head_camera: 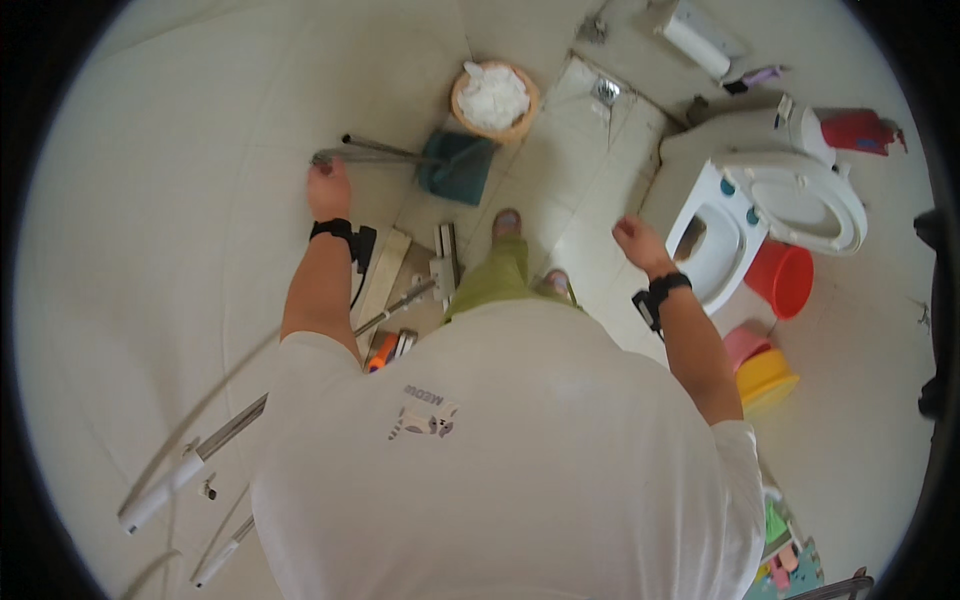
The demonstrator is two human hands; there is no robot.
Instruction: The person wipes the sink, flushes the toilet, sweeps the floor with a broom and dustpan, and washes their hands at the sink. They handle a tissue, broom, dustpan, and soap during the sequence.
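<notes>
My left hand point(329, 193) is closed around the far end of a thin, blurred metal handle point(375, 157). This handle runs toward a teal dustpan point(457, 169) on the floor. A second dark handle point(379, 145) lies at a slight angle beside it; which handle joins the pan is unclear. Touching or very near the dustpan is a round tan waste bin point(459, 112) heaped with crumpled white paper point(493, 96). My right hand point(636, 241) hangs with its fingers curled, apparently around nothing, left of the white toilet bowl point(724, 255).
The toilet lid and seat point(806, 202) are raised. Right of the bowl are a red bucket point(787, 281) and a yellow basin point(766, 377). Mop heads point(445, 262) and poles point(232, 427) lean at my left. A floor drain point(606, 91) lies ahead.
</notes>
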